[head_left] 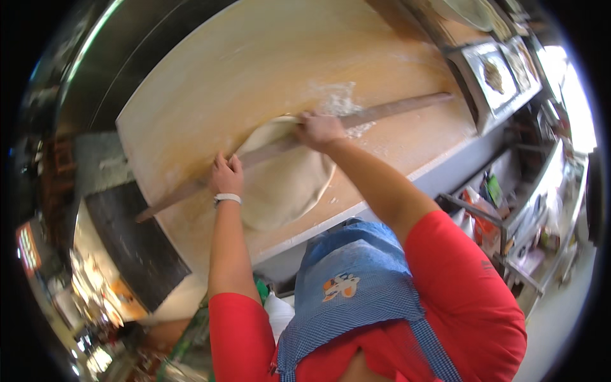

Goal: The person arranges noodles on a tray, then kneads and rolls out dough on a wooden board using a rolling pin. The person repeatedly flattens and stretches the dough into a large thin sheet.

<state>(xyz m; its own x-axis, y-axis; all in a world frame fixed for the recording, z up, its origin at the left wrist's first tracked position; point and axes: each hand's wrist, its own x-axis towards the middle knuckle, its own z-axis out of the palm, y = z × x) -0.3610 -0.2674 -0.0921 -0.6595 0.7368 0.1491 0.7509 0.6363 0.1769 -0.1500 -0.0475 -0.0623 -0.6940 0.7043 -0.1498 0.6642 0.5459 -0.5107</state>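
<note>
At the far right, a pale bowl [471, 14] sits beyond a metal container [507, 102] with two shiny compartments, one holding something brownish. Nearer on the right, a rack [538, 191] stores a green packet [494, 189] and an orange-and-white plastic bag [487, 224], with a bright opening [575, 95] farther back. Left of the desk [210, 83] lies a dark panel [135, 239], and beyond it glows a reddish sign [28, 246].

So we had this big worktop [216, 83], kinda yellowish-tan, with a paler strip along the near edge. Right on it we had a wide, roundish flat sheet of dough [286, 188], over on the near side, a bit left of the middle. Just beyond it, far and to the right, we had a loose patch of white flour [340, 99].
</note>
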